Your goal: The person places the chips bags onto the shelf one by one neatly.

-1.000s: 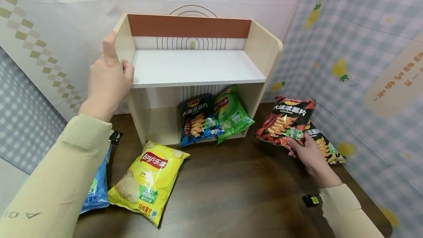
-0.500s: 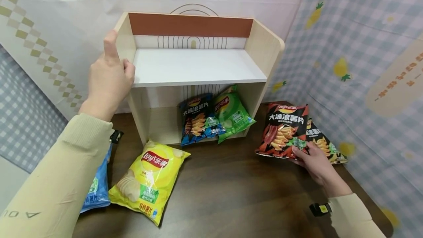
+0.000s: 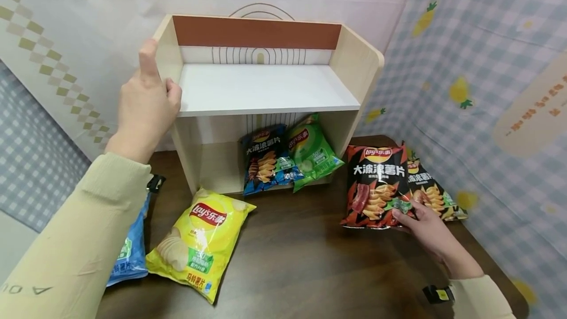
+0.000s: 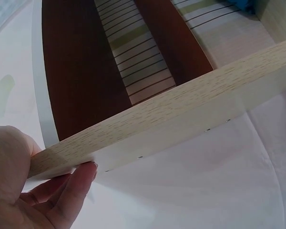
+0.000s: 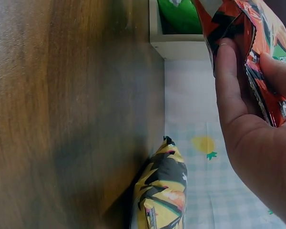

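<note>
My left hand grips the left side panel of the wooden shelf; in the left wrist view the thumb side and fingers of the hand lie on either side of the panel edge. My right hand pinches the lower right corner of a red and black chip bag, held upright right of the shelf. In the right wrist view that bag is between thumb and fingers of the hand, above the table surface. Partly behind it lies a black and yellow bag.
On the lower shelf level, a blue and black bag leans beside a green bag. A yellow bag lies on the table front left, with a blue bag partly behind my left arm. Checked cloth hangs at the right.
The red and black bag in my right hand has moved down toward the table's front and turned more upright, its front now facing the head camera. My left hand stays on the panel.
</note>
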Available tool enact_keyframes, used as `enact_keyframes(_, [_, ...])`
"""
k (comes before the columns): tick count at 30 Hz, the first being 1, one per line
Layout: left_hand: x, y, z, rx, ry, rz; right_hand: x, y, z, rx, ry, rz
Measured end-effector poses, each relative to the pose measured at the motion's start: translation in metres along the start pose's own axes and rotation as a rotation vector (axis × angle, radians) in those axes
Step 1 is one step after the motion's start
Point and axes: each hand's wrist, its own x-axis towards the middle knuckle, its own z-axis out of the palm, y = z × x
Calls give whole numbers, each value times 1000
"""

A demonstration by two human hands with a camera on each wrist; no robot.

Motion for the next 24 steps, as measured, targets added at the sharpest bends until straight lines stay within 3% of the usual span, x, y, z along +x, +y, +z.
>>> enact_keyframes(7, [1, 3, 0, -5, 1, 3, -10, 17, -4, 200, -32, -75])
enact_keyframes(12, [0, 2, -1, -2, -5, -17, -13, 28, -6, 265, -79, -167])
enact_keyframes(17, [0, 1, -2, 0, -14, -25, -17, 25, 1, 227, -119, -155])
enact_keyframes(21, [0, 2, -2, -2, -8, -18, -15, 11, 13, 192, -146, -127])
enact_keyframes(24, [-1, 3, -1, -3, -7, -12, -10, -1, 24, 188, -185, -149])
